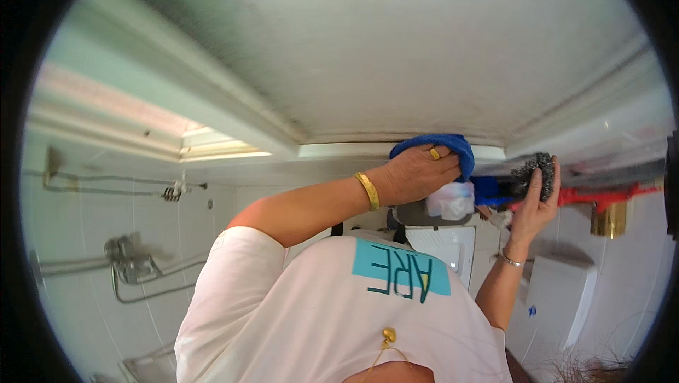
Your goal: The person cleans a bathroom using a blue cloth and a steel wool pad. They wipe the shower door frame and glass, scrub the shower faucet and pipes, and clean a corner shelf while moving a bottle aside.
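Note:
My left hand [421,172], with a gold ring and a gold bracelet at the wrist, presses a folded blue cloth [464,152] against the white ledge [345,150] below a large pale panel. At the right, my right hand [536,210] holds a grey metal scouring pad [540,171] between thumb and fingers, near the ledge's right end. The hands are apart. Part of the cloth is hidden under my left hand.
A window frame [228,144] is at left. Metal pipes and a tap [135,266] line the tiled wall. Below my hands are a bin [435,218] with a light bag and a white basin-like fixture [451,245]. Red and blue items and a gold cylinder [608,221] stand at right.

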The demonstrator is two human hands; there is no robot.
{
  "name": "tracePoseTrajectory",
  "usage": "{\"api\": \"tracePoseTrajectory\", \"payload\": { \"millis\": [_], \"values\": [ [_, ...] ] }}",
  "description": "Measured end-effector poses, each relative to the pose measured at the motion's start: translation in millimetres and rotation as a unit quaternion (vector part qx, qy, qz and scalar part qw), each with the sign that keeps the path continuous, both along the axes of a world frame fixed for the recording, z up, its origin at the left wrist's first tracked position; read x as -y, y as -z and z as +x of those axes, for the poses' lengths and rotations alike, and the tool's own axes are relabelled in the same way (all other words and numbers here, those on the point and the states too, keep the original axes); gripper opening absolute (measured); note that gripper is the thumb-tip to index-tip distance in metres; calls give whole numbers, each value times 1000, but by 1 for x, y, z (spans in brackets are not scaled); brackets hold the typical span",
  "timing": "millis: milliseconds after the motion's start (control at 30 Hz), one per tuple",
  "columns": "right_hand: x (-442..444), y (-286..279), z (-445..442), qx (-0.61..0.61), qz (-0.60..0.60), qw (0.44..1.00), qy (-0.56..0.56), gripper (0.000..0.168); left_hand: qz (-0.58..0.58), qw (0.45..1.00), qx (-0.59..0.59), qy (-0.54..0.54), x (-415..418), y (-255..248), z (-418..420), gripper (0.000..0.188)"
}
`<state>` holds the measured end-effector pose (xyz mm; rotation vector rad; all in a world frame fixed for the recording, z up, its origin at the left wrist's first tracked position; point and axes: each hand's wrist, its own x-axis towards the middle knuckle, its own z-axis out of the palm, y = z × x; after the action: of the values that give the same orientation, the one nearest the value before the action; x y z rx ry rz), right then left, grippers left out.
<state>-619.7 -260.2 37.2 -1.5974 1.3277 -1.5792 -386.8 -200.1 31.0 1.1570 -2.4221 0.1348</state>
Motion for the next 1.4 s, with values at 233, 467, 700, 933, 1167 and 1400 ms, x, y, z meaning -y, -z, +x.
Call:
{"api": "tracePoseTrajectory", "payload": {
  "millis": [233, 467, 700, 933, 1167, 1400],
  "values": [
    [9, 11, 8, 23, 11, 999, -27, 32, 4, 999, 0, -45, -39, -2, 39, 24],
    [-10, 22, 32, -61, -6, 992, -115, 30, 99, 975, 88, -178, -106, -1, 102, 22],
    [-45, 25, 103, -129, -29, 946, -295, 31, -27, 918, 57, -393, -184, 7, 171, 27],
    [-53, 19, 142, -135, -58, 922, -359, 28, -54, 848, 57, -524, -226, 5, 220, 37],
    [-52, 21, 126, -155, -46, 927, -339, 29, -50, 779, 133, -611, -250, 16, 262, 37],
    [-42, 34, 91, -163, -15, 944, -285, 28, 18, 690, 196, -697, -271, 9, 308, 19]
  ]
}}
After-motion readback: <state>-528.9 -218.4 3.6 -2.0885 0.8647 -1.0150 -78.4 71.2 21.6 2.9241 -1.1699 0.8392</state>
